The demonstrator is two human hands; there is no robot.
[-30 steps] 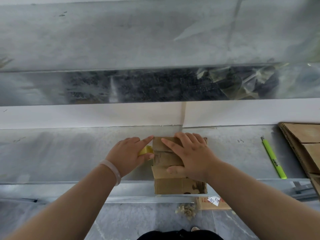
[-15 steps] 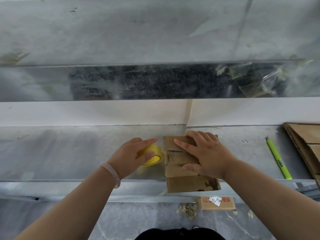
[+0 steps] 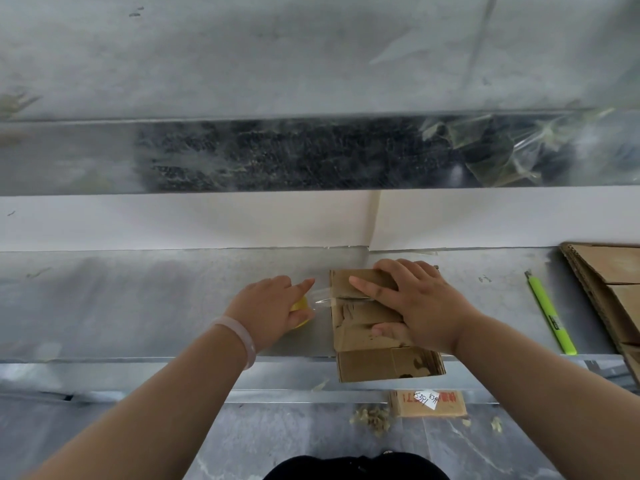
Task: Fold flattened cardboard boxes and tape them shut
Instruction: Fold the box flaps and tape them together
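Head cam, sole view: wide-angle, fwd & down, close above cardboard box (image 3: 363, 317) on metal workbench (image 3: 138, 306).

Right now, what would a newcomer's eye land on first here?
First, the cardboard box at the bench's near edge, with the right hand pressed flat on its flaps. Just left, the left hand grips a yellow tape roll, clear tape stretched to the box. Far right, a lime-green pen-like tool lies beside flat cardboard.

pretty soft even daylight, faint shadows, hazy glare up top, wide-angle bend at edges, slightly blurry
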